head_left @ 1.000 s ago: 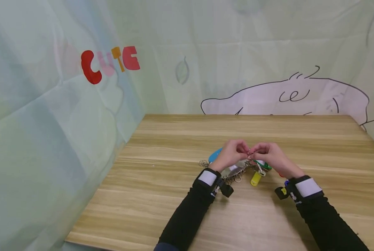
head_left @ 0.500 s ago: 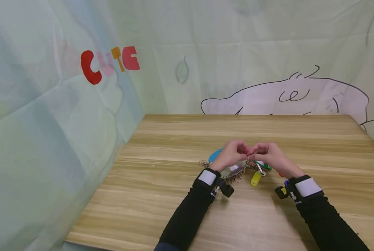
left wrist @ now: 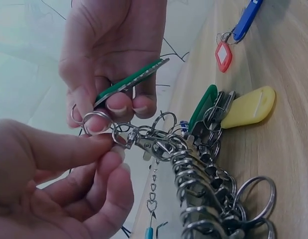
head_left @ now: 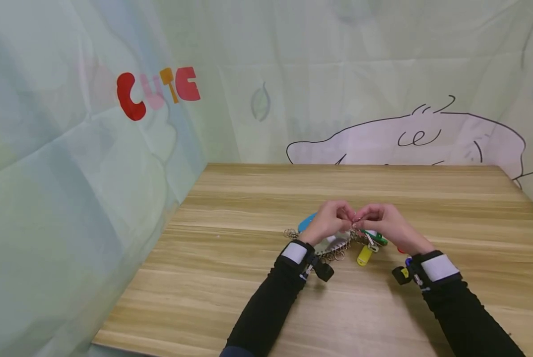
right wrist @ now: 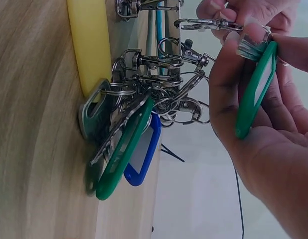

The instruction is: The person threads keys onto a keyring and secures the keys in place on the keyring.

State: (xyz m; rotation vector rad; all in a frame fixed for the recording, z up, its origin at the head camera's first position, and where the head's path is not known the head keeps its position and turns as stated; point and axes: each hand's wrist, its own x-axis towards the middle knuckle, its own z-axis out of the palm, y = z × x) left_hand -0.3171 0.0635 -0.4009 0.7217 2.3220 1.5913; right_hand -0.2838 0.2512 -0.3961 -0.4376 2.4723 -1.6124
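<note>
In the head view my left hand [head_left: 331, 220] and right hand [head_left: 384, 223] meet at the fingertips over a cluster of keyring hardware. Close up in the left wrist view, the left thumb and fingers pinch the ring end of a silver swivel clasp [left wrist: 151, 144]. The right hand's thumb and finger pinch a split ring [left wrist: 96, 119] right beside that end. A green key tag [right wrist: 256, 92] and a serrated key [left wrist: 144, 74] hang from the ring, against the curled right fingers. Below, more clasps and rings [left wrist: 194, 189] line a chain.
A yellow key tag [head_left: 365, 254], another green tag [right wrist: 126, 149] and a blue tag [right wrist: 144, 154] lie among keys on the wooden table [head_left: 231, 287]. A blue piece [head_left: 306, 222] shows behind the left hand. Farther off lies a red tag [left wrist: 223, 56] with a blue one [left wrist: 247, 19].
Both hands stay in nearly the same place, with only slight finger movement at the ring. The tags and the cluster lie about where they were.
</note>
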